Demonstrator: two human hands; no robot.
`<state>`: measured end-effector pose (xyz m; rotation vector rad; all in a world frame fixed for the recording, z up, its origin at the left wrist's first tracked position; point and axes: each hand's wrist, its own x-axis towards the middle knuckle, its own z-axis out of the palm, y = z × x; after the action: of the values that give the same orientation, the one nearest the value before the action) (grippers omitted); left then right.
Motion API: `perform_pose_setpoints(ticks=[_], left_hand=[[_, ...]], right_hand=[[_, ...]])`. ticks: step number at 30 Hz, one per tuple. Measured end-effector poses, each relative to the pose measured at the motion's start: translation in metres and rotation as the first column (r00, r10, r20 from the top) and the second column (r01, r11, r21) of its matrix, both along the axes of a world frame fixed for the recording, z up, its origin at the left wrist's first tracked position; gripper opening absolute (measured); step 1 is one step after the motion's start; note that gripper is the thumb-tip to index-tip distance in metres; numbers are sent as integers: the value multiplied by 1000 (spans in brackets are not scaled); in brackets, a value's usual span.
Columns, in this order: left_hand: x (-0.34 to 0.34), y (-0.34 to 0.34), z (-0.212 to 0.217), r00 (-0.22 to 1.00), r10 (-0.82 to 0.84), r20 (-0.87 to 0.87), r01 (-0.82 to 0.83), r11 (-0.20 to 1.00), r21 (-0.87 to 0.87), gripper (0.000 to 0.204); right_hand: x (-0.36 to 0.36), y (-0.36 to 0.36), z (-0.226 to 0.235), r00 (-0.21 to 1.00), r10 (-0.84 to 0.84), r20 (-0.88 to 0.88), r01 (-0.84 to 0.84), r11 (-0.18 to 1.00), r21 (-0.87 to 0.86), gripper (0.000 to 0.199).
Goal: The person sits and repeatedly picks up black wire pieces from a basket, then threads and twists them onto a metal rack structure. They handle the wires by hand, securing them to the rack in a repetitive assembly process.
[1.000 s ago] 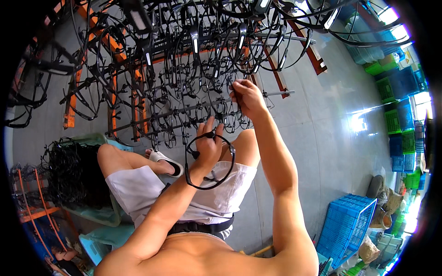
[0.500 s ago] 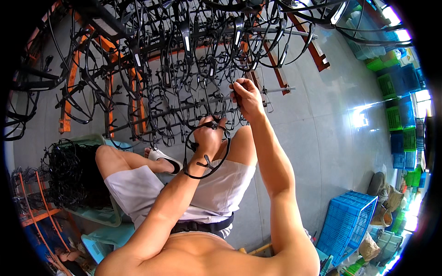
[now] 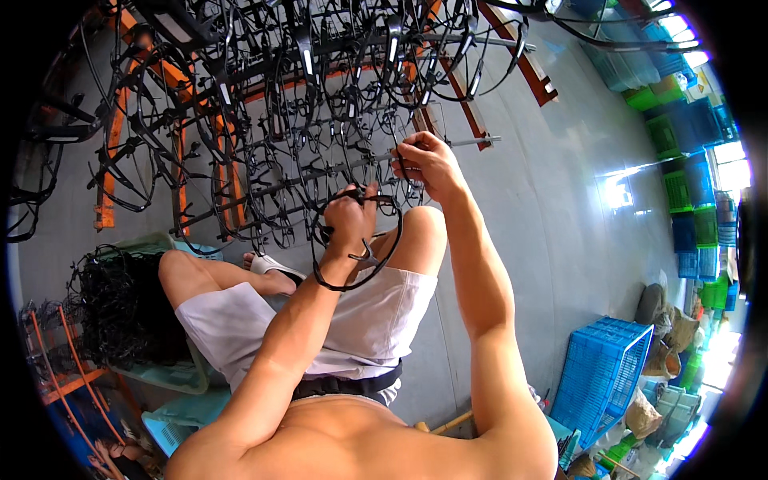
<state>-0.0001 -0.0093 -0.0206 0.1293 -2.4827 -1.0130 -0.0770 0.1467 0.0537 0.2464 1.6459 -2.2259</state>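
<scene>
Right fingers (image 3: 410,150) seemingly pinch a dark strip (image 3: 406,170), above centre; down-left of them, a black frame (image 3: 385,264) slants across the nearer left hand (image 3: 347,218), grip unclear to me.

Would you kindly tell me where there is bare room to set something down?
The floor between the right arm, the blue crate and the stacked bins looks bare. The rack is crowded with black loops down to the left hand.

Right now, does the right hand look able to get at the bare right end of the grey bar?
Probably yes: the right hand is close to that end of the grey bar, and nothing visible stands between them. It seems busy with a thin black piece, though.
</scene>
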Motion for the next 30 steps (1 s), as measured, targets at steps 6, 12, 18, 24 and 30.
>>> perform_pose_setpoints(ticks=[6, 12, 18, 24, 30], left_hand=[[0, 0, 21, 996, -37, 81, 34, 999, 30, 43], [1, 1, 22, 993, -29, 118, 21, 997, 73, 40], [10, 2, 15, 994, -75, 77, 71, 996, 61, 36], [35, -8, 36, 985, -154, 76, 147, 985, 85, 32], [64, -26, 65, 932, -333, 145, 311, 938, 155, 24]], right_hand=[[0, 4, 6, 1000, -10, 18, 10, 1000, 21, 14], [0, 3, 3, 1000, -10, 10, 9, 999, 42, 15], [-3, -1, -4, 995, -78, -66, 76, 997, -28, 28], [5, -4, -10, 934, -27, -355, 237, 791, 564, 42], [95, -29, 83, 480, 579, -659, -223, 807, 547, 33]])
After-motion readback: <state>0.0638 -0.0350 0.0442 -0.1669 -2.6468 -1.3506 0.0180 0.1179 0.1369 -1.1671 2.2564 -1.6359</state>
